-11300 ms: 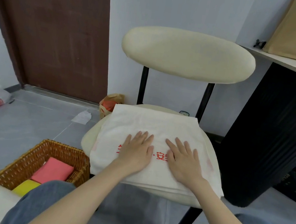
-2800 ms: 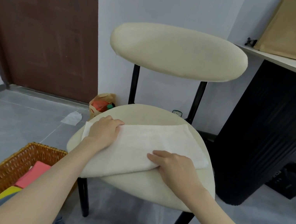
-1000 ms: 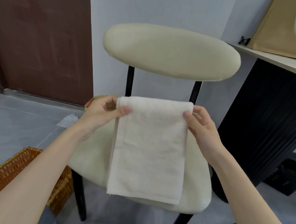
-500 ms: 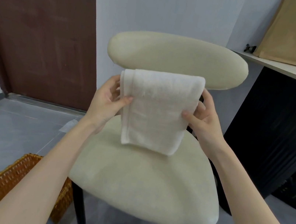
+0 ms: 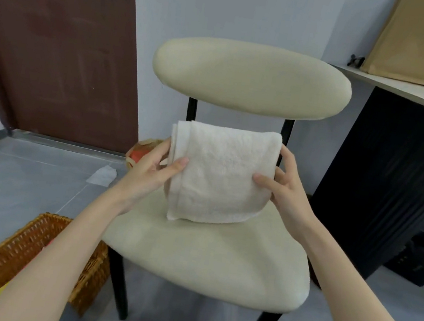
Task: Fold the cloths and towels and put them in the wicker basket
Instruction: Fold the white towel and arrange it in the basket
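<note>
Two-handed, pinches folded towel (image 5: 219, 175) by both side edges above chair (image 5: 204, 256): left hand (image 5: 148, 167), right hand (image 5: 287, 189); wicker basket (image 5: 24, 250) target low-left of chair, nearer left hand.

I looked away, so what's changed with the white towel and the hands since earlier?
The white towel, earlier spread flat on the chair seat under both palms, was folded smaller and lifted; the left hand and right hand now pinch its sides above the seat. The seat and wicker basket stayed put.

Home interior: brown door (image 5: 55, 38), grey tiled floor (image 5: 20, 191), cream padded chair (image 5: 217, 258), tote bag (image 5: 418, 40) on white counter (image 5: 410, 93), wicker basket (image 5: 23, 255).
</note>
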The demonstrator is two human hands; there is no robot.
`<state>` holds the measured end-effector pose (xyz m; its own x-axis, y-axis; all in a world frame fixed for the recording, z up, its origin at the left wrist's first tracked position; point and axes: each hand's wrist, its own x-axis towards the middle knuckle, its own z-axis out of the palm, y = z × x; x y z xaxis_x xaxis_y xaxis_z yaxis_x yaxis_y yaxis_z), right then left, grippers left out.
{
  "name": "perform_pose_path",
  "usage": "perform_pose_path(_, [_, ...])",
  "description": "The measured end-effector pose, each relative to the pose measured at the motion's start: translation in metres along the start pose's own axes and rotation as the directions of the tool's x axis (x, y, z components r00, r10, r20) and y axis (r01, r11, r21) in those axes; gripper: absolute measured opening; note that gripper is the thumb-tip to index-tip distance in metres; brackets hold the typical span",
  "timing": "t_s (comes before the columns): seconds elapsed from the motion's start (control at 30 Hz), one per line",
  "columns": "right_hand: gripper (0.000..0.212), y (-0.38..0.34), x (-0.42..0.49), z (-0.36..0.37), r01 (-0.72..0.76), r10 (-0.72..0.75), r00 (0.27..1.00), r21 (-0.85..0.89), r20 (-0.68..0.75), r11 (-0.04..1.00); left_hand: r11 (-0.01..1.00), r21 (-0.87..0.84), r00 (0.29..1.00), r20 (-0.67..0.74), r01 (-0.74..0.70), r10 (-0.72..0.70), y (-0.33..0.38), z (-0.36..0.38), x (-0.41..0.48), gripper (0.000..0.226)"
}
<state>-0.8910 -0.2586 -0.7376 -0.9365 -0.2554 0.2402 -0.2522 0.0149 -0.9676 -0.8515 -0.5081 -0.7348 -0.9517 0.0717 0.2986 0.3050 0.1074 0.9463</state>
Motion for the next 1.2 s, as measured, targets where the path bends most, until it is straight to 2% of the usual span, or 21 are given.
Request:
perform_pose_path(0.27, [0.066, 0.004, -0.033, -0.006, -0.158, 0.164, 0.978, -0.055, 0.128, 0.986, 0.985, 0.11, 0.988, 0.066, 0.131, -0.138, -0.009, -0.005, -0.039, 0.069])
perform_pose_path(0.4, [0.053, 0.011, -0.046, -0.006, -0.281, 0.291, 0.939, -0.078, 0.181, 0.956, 0.96, 0.155, 0.972, -0.001, 0.234, -0.237, -0.016, 0.001, -0.053, 0.063])
perform_pose_path(0.47, [0.046, 0.017, -0.049, -0.006, -0.342, 0.348, 0.918, -0.064, 0.19, 0.937, 0.924, 0.164, 0.938, -0.035, 0.346, -0.345, -0.021, 0.004, -0.057, 0.062])
perform_pose_path(0.57, [0.039, 0.026, -0.052, -0.004, -0.444, 0.441, 0.884, -0.015, 0.156, 0.896, 0.845, 0.08, 0.849, -0.036, 0.528, -0.527, -0.025, 0.01, -0.062, 0.063])
perform_pose_path(0.63, [0.039, 0.032, -0.053, -0.002, -0.474, 0.474, 0.873, -0.028, 0.11, 0.88, 0.807, 0.054, 0.809, -0.054, 0.588, -0.585, -0.027, 0.015, -0.065, 0.063])
perform_pose_path(0.73, [0.051, 0.036, -0.055, 0.001, -0.481, 0.489, 0.87, -0.109, 0.067, 0.87, 0.805, 0.071, 0.807, -0.099, 0.589, -0.582, -0.031, 0.017, -0.066, 0.052])
perform_pose_path(0.8, [0.055, 0.038, -0.055, 0.003, -0.487, 0.496, 0.867, -0.135, 0.041, 0.863, 0.81, 0.045, 0.811, -0.053, 0.584, -0.582, -0.031, 0.018, -0.067, 0.045])
perform_pose_path(0.93, [0.045, 0.042, -0.05, 0.007, -0.491, 0.502, 0.865, -0.209, 0.002, 0.846, 0.844, 0.035, 0.843, 0.045, 0.534, -0.536, -0.027, 0.019, -0.072, 0.025])
perform_pose_path(1.03, [0.039, 0.043, -0.048, 0.009, -0.471, 0.497, 0.868, -0.324, -0.002, 0.82, 0.845, 0.058, 0.845, 0.033, 0.532, -0.534, -0.03, 0.018, -0.073, 0.026])
perform_pose_path(1.2, [0.04, 0.043, -0.049, 0.019, -0.392, 0.382, 0.912, -0.589, -0.15, 0.706, 0.865, 0.206, 0.883, 0.009, 0.457, -0.469, -0.034, 0.011, -0.072, 0.035])
